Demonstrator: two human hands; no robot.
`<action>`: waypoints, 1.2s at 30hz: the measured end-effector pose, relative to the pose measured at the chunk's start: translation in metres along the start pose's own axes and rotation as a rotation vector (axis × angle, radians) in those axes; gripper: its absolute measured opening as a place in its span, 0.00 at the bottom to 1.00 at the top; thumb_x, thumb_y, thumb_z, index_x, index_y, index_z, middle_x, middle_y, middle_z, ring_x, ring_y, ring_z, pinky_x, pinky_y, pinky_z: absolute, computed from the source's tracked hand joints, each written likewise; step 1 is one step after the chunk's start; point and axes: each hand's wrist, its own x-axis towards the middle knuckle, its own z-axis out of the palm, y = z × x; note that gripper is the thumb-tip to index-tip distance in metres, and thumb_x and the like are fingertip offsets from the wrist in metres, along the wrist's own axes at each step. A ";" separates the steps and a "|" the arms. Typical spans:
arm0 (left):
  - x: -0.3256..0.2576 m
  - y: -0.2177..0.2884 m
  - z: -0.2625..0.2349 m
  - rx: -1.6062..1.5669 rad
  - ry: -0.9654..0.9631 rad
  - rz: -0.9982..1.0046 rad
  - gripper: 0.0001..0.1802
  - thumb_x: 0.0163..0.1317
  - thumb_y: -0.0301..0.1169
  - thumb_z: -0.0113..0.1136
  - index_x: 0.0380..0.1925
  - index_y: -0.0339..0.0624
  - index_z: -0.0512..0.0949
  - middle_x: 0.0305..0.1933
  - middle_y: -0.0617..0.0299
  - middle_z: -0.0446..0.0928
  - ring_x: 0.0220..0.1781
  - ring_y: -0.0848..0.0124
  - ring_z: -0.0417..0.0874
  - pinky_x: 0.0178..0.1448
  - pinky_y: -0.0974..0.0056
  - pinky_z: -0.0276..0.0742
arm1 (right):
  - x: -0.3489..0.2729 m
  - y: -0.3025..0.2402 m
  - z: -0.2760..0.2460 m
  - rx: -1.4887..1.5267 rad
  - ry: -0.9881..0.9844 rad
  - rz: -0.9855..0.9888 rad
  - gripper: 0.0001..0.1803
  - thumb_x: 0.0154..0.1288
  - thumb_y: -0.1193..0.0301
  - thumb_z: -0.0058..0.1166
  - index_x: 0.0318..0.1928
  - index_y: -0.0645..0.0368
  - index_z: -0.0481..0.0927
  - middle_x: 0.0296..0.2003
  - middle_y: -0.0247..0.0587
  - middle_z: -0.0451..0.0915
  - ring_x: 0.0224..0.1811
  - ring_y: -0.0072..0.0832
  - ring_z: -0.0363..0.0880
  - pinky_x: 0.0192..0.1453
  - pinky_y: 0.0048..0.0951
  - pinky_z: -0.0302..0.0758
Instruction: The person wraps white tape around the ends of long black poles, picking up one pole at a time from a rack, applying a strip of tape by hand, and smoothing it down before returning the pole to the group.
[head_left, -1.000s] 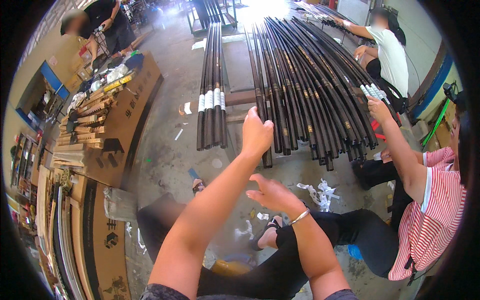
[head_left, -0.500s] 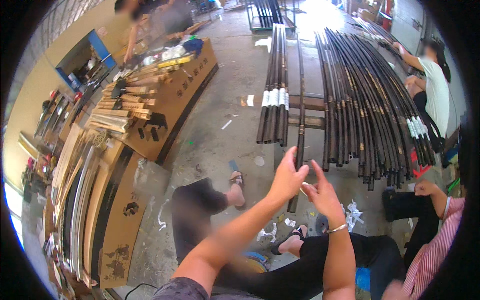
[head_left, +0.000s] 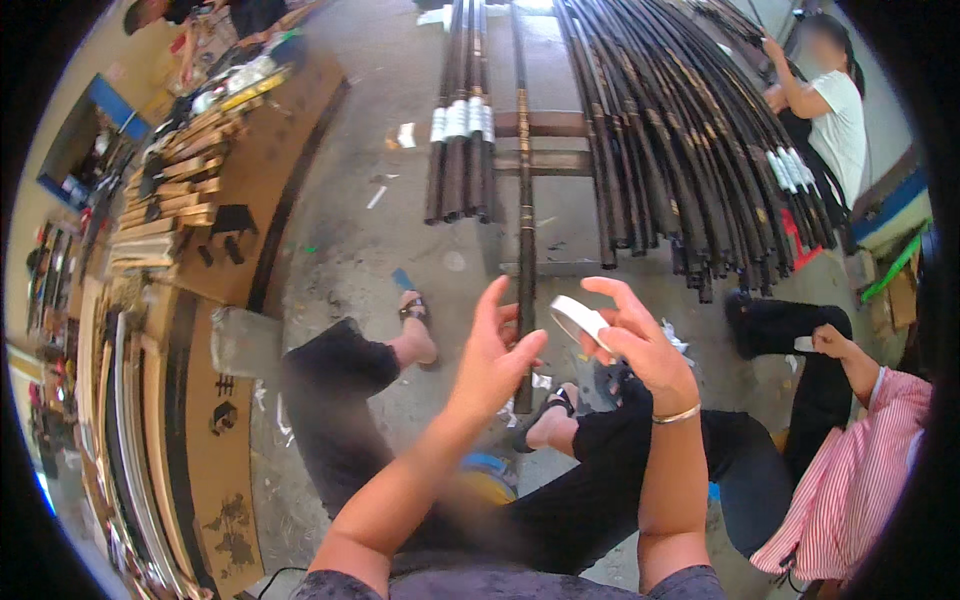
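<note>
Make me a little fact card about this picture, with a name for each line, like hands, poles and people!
Left hand: open, beside the single pole's lower end; touching or not, I cannot tell
Right hand: pinching a white roll
Single pole: dark, long, between two groups
Left group: dark poles with white bands
Right group: many dark poles, fanned out
Other people: striped top and white top, both on the right; dark clothes, upper left

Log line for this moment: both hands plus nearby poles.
left hand: open at lone dark pole, contact unclear | right hand: holds white tape roll | left of pole: white-banded poles | right of pole: larger pole spread
</note>
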 end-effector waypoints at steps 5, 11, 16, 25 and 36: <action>-0.003 0.004 -0.001 0.107 0.024 0.048 0.46 0.59 0.25 0.66 0.73 0.42 0.50 0.65 0.48 0.65 0.58 0.65 0.75 0.52 0.62 0.78 | -0.004 -0.004 -0.001 -0.061 -0.085 -0.088 0.30 0.67 0.80 0.48 0.68 0.60 0.56 0.39 0.40 0.79 0.34 0.19 0.73 0.39 0.22 0.72; -0.012 0.030 0.002 0.911 0.270 0.643 0.36 0.50 0.30 0.72 0.62 0.41 0.71 0.56 0.53 0.68 0.57 0.61 0.71 0.57 0.59 0.71 | -0.012 -0.022 0.001 -0.087 -0.083 -0.059 0.32 0.68 0.79 0.49 0.70 0.61 0.55 0.42 0.43 0.80 0.35 0.18 0.73 0.40 0.21 0.73; 0.003 0.041 0.023 0.649 -0.011 0.605 0.22 0.50 0.27 0.71 0.49 0.41 0.81 0.48 0.56 0.69 0.50 0.63 0.71 0.54 0.63 0.69 | -0.014 -0.025 0.010 -0.173 -0.090 -0.180 0.32 0.68 0.79 0.49 0.70 0.61 0.55 0.40 0.40 0.80 0.37 0.18 0.74 0.41 0.20 0.72; 0.006 0.045 0.027 0.327 -0.071 0.484 0.10 0.49 0.20 0.71 0.33 0.42 0.83 0.42 0.63 0.68 0.45 0.71 0.71 0.48 0.68 0.68 | -0.012 -0.017 0.009 -0.287 -0.104 -0.262 0.31 0.67 0.80 0.52 0.69 0.60 0.59 0.37 0.38 0.80 0.38 0.20 0.78 0.41 0.23 0.74; 0.027 0.043 -0.007 0.556 0.138 0.432 0.24 0.56 0.34 0.70 0.52 0.40 0.76 0.44 0.60 0.74 0.44 0.71 0.76 0.50 0.65 0.73 | 0.002 -0.018 0.007 -0.315 0.129 -0.148 0.06 0.71 0.74 0.52 0.45 0.63 0.77 0.29 0.37 0.82 0.21 0.17 0.74 0.26 0.20 0.71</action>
